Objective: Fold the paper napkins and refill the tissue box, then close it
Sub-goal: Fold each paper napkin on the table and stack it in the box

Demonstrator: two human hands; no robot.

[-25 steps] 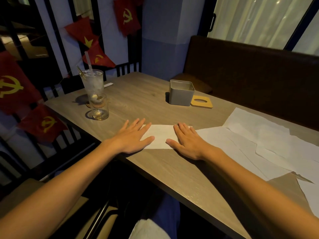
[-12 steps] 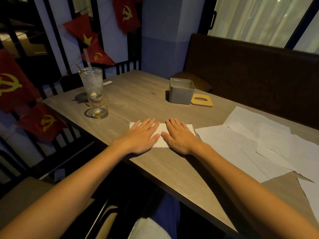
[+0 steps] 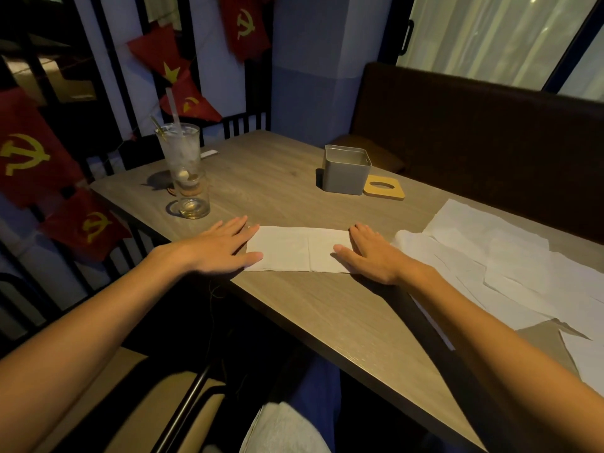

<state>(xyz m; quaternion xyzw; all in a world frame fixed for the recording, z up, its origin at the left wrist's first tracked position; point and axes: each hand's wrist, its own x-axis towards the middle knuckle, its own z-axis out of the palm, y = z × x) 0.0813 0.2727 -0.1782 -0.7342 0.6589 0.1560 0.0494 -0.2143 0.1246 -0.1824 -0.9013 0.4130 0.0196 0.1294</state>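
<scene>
- A folded paper napkin point(image 3: 294, 248) lies flat near the table's point(image 3: 327, 318) near edge as a long white strip. A crease runs across it just right of its middle.
- The left hand point(image 3: 222, 246) lies palm down at the napkin's 9 o'clock end. Its fingers are straight and close together, grasping nothing. The thumb tip rests on the napkin's near left corner, and the fingertips reach its far left corner.
- The right hand point(image 3: 372, 253) lies palm down at the napkin's 3 o'clock end. Its fingers are also straight and relaxed, gripping nothing. The thumb points inward across the paper.
- The tissue box point(image 3: 346, 173), a grey metal tin with its top open, stands upright at about 1 o'clock from the napkin, well apart from both hands.
- Its wooden lid point(image 3: 384, 188), which has an oval slot, lies flat on the table just beside the box at the box's 3 o'clock side.
- Loose unfolded napkins point(image 3: 510, 256) overlap in a spread at 3 o'clock from the folded one, under and beyond the right forearm.
- At 10 o'clock from the napkin stand a tall glass point(image 3: 179, 152) with a straw and, just in front of it, a short glass point(image 3: 193, 199).
- Red flags point(image 3: 29, 155) hang on the railing off the table's 9 o'clock side.
- A dark bench seat point(image 3: 474, 142) runs along the table's far side.
</scene>
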